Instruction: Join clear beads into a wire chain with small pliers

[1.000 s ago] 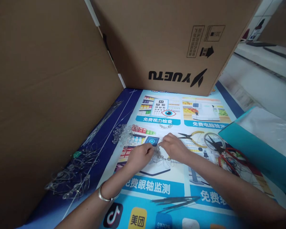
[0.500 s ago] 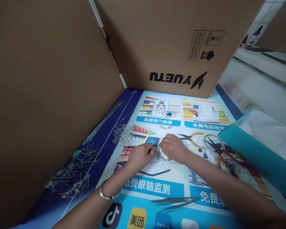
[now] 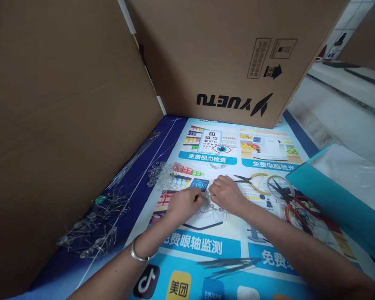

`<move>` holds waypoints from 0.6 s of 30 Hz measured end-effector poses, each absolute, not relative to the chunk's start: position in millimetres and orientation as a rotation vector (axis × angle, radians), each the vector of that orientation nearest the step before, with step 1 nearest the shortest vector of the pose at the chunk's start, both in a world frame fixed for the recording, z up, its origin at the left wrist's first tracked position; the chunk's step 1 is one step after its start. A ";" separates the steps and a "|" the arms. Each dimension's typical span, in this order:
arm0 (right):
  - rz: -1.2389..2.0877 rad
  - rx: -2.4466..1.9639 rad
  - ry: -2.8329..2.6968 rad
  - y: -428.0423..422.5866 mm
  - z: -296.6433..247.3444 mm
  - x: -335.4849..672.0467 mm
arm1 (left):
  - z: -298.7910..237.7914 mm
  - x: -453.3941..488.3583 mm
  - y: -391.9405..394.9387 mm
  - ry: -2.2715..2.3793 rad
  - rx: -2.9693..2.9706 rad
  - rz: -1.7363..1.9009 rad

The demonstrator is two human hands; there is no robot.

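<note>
My left hand [image 3: 183, 204] and my right hand [image 3: 226, 192] meet over a printed poster mat [image 3: 206, 246], fingers pinched together. Between them lies a small wire piece strung with clear beads [image 3: 215, 211]; both hands pinch at its upper end. A silver bangle [image 3: 137, 255] sits on my left wrist. A loose heap of clear beads [image 3: 161, 174] lies just beyond my left hand.
Tall cardboard boxes wall the left [image 3: 65, 125] and the back [image 3: 225, 62]. Finished wire-and-bead pieces [image 3: 93, 229] and straight wires [image 3: 134, 160] lie at left. Pliers [image 3: 250, 179], scissors [image 3: 284, 192] and red wire [image 3: 300, 212] lie right, beside a teal box [image 3: 337, 196]. Dark wires [image 3: 228, 264] lie near me.
Both hands have stayed together on the beaded wire piece with only small finger shifts. The view has nudged slightly.
</note>
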State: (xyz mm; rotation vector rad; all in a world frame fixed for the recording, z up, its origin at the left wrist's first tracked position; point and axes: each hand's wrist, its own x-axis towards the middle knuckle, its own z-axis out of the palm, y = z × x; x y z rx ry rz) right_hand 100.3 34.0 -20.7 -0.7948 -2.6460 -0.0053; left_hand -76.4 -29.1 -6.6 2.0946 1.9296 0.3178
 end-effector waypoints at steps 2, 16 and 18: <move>0.021 -0.782 -2.645 35.7 -20.1 104.4 | -5.5 -77.0 -30.2 1.907 2.086 0.337; 0.132 -0.839 -2.639 23.6 2.9 124.0 | 4.2 -82.7 -44.0 1.749 2.214 0.790; 0.127 -0.891 -2.669 22.1 2.2 120.9 | 3.3 -81.3 -45.3 1.622 2.343 0.821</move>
